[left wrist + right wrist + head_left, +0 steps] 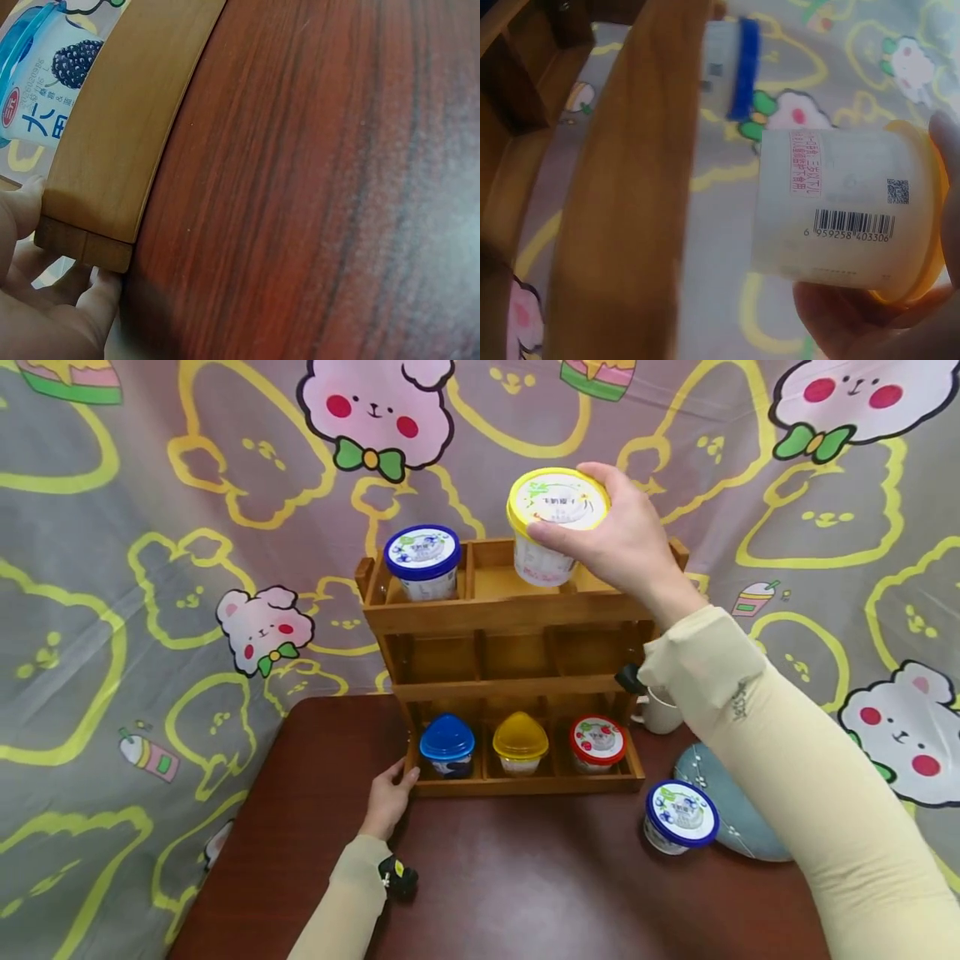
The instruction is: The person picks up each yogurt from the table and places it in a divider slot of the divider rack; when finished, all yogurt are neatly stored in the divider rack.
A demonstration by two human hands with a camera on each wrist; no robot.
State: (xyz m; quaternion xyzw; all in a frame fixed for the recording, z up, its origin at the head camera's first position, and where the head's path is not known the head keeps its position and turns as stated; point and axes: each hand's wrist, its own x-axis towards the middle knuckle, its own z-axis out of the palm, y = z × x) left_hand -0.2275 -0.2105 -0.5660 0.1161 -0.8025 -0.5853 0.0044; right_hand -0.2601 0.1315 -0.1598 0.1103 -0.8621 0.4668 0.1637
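In the head view my right hand [626, 539] grips a yellow-lidded cup [543, 564] by its lid rim, above the top tier of a wooden rack [517, 614]. The right wrist view shows the same cup's barcode side, its base apart from the rack's top board. My left hand [387, 802] holds the rack's lower left corner, thumb on one side and fingers on the other in the left wrist view. A blue-lidded cup [423, 556] stands in the top left compartment. On the bottom tier sit a blue-topped cup [447, 747], a yellow-topped cup [521, 743] and a red-lidded cup [597, 743].
Another blue-lidded cup [678, 818] stands on the dark red-brown table [525, 877], right of the rack. Beside it lies a round grey-blue cushion-like thing [750, 818], partly behind my right arm. A white mug [662, 712] is behind that. A patterned cloth [225, 510] hangs at the back.
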